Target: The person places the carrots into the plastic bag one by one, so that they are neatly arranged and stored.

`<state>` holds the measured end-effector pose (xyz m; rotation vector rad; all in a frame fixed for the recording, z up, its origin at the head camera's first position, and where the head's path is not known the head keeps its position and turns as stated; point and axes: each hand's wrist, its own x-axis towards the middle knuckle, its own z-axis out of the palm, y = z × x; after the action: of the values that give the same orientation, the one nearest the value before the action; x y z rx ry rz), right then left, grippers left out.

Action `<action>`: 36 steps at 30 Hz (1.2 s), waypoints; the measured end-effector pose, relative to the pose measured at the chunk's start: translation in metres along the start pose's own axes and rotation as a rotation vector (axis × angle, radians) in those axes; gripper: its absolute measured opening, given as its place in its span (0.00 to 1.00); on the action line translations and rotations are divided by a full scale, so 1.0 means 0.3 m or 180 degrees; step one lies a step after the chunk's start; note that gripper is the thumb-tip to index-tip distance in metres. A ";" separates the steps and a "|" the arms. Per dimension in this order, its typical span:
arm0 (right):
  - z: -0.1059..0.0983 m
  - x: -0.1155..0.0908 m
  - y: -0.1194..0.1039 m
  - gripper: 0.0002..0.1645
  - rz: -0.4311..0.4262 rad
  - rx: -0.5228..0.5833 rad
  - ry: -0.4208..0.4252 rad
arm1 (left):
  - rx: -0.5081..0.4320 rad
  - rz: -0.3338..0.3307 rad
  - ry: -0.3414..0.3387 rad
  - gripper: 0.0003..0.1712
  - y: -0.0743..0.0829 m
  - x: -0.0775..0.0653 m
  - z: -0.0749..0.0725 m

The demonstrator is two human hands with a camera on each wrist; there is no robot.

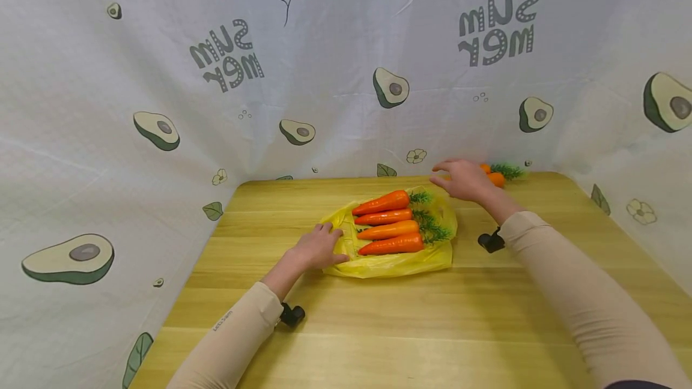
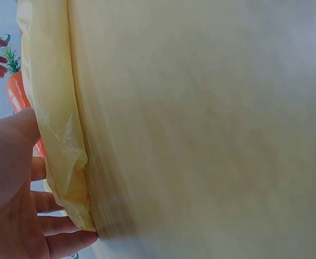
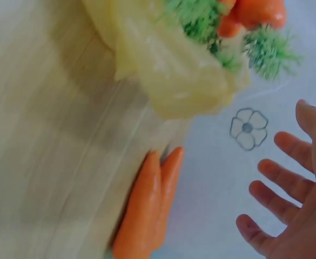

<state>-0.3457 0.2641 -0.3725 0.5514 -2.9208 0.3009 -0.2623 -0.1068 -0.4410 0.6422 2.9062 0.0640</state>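
Observation:
Several orange carrots [image 1: 388, 230] with green tops lie side by side on a spread yellow plastic bag [image 1: 373, 268] in the head view. At the bag's left edge is my left hand [image 1: 319, 247], its fingers spread and touching the plastic; the left wrist view shows the fingertips against the bag's rim [image 2: 60, 156]. My right hand [image 1: 464, 179] is over the back right of the table, beyond the bag, with its fingers apart and holding nothing. Two more carrots [image 3: 141, 208] lie beside it, partly hidden behind the hand in the head view.
The wooden table [image 1: 346, 329] carries everything. A white cloth [image 1: 335, 77] with avocado prints hangs along its back and sides. Each wrist has a small black camera, such as the left camera [image 1: 292, 316].

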 end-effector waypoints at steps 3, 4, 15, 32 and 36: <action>0.002 -0.001 0.034 0.27 0.0050 0.0002 -0.0005 | 0.0009 -0.0007 0.0002 0.41 -0.003 -0.001 -0.002; 0.002 -0.003 0.042 0.27 0.0065 -0.0005 -0.0012 | 0.0009 -0.0010 0.0002 0.41 -0.004 -0.001 -0.004; 0.016 -0.007 0.125 0.28 0.0355 0.0011 -0.0221 | 0.0022 -0.0005 0.0005 0.42 -0.013 0.005 -0.002; 0.093 -0.005 0.255 0.39 0.0609 0.0002 -0.0541 | 0.0059 0.0031 -0.0020 0.42 -0.013 0.008 0.005; 0.108 0.013 0.279 0.42 0.0619 0.0021 -0.0572 | 0.0025 0.0012 -0.0020 0.42 -0.011 0.009 0.004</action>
<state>-0.3843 0.3320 -0.4171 0.3094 -3.1552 0.2985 -0.2658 -0.1088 -0.4427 0.6478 2.9006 0.0509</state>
